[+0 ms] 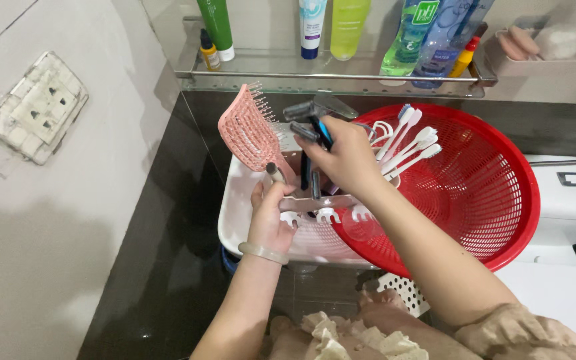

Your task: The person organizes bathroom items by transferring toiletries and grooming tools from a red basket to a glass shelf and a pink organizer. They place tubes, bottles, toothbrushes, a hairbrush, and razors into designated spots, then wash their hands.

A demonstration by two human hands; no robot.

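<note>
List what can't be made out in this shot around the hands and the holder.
Head view only:
- Holder: its base, hidden behind left hand.
- Dark tool in right hand: kind unclear, fingers cover its middle.
- Shelf bottles: tops cut off by the upper edge.
- White basket: contents hidden by the red colander.

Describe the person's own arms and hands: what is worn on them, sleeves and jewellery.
Both forearms are bare. The left hand has a pale, translucent smooth bangle around its wrist. The right hand wears no ring or band that shows; a beige ruffled sleeve begins near the elbow.
</note>
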